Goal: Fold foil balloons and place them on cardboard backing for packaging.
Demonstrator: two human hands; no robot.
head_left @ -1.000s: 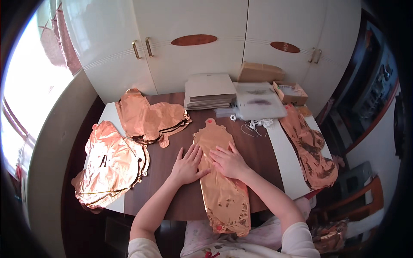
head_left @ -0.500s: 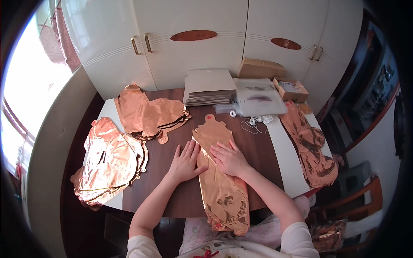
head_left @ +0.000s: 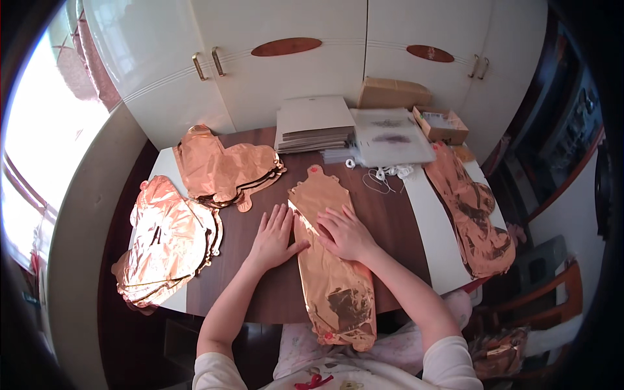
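Copper-coloured foil (head_left: 331, 276) lies partly hidden beneath the right hand (head_left: 347, 235); left hand (head_left: 273, 242) at its edge, each grip released.

The left fingers (head_left: 278, 220) have shifted slightly leftward relative to the copper-coloured foil (head_left: 328, 273).

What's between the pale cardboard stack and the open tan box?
In the head view, clear flat plastic sheets lie between the stack and box, with a brown package behind.
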